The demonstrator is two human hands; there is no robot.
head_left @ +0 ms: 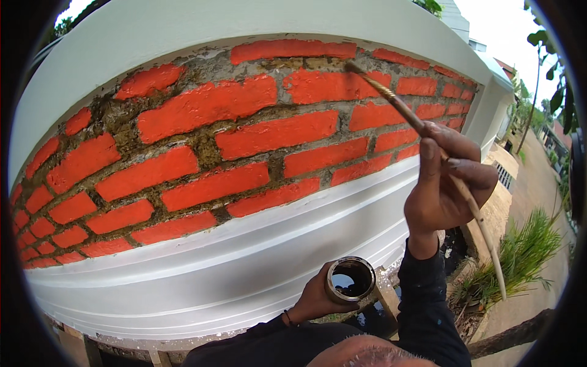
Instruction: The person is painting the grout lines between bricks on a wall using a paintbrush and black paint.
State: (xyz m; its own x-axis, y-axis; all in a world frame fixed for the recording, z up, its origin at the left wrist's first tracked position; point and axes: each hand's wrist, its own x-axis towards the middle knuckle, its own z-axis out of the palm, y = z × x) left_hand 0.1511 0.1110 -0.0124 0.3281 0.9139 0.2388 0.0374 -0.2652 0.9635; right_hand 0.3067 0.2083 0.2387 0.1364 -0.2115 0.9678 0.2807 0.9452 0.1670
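My right hand (449, 177) is closed round the thin handle of a long paintbrush (391, 96), held slanting up to the left. The brush's dark tip is at a grey mortar joint just under the top row of orange-red bricks (211, 109). Whether the tip touches the mortar I cannot tell. Lower down, my left hand (315, 296) grips a round open jar (351, 279) holding dark, shiny liquid. Some mortar joints (211, 150) look dark brown and wet, mostly towards the left; those at the right are paler grey.
White moulding (244, 275) runs below the bricks, and a white band (183, 24) curves above them. To the right are a spiky green plant (520, 257), a paved lane (538, 189) and a drain grate (504, 175). A dark branch or pole (513, 333) crosses the lower right.
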